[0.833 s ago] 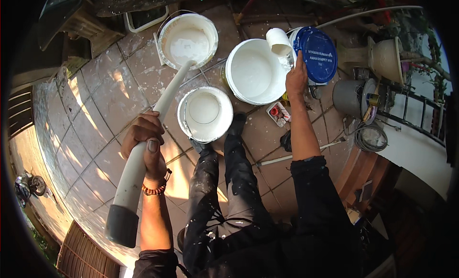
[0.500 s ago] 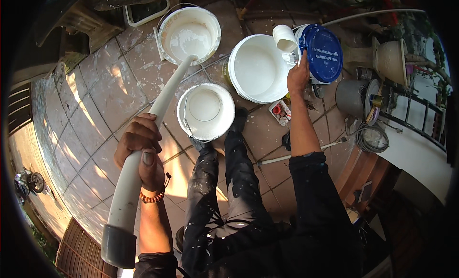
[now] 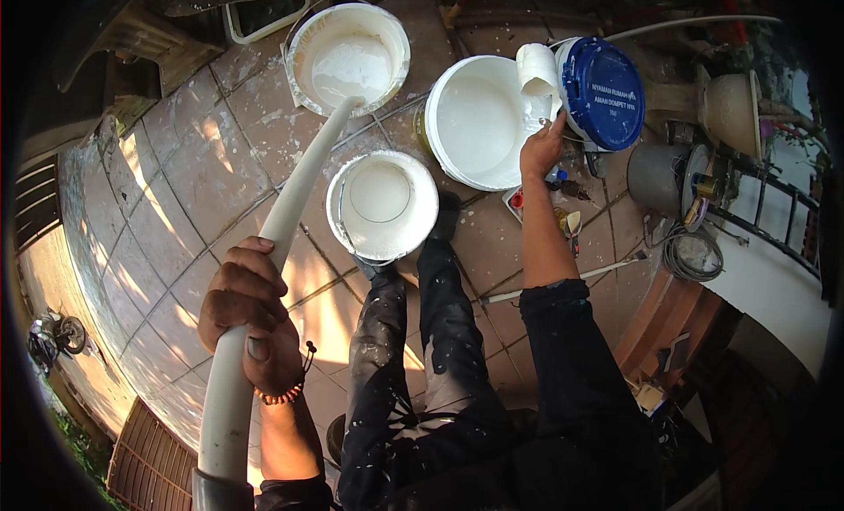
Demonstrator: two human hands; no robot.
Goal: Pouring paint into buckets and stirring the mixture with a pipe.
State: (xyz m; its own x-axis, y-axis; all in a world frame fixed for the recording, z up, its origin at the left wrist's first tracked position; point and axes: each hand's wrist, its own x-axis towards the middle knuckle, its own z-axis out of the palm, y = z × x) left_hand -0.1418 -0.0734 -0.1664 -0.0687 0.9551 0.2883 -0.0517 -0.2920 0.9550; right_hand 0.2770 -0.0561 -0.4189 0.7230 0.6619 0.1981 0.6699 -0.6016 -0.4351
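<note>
My left hand grips a long pale pole with a dark grey lower end; its far end overlaps the near rim of a paint-smeared bucket. My right hand has curled fingers at the right rim of a larger white bucket holding white liquid, just below a tilted white cylindrical piece; what the fingers grip is unclear. A bucket with a blue lid is right beside it. A third white bucket with a wire handle sits by my feet.
The paint-spotted tile floor holds a small tray of items, a long thin stick, a grey pot, a coiled cable and a planter. Brown steps are at right, a motorcycle at far left.
My left hand and the pole have moved lower in view. My right hand's pointing finger has bent in. The white cylinder and blue-lidded bucket appear farther right.
</note>
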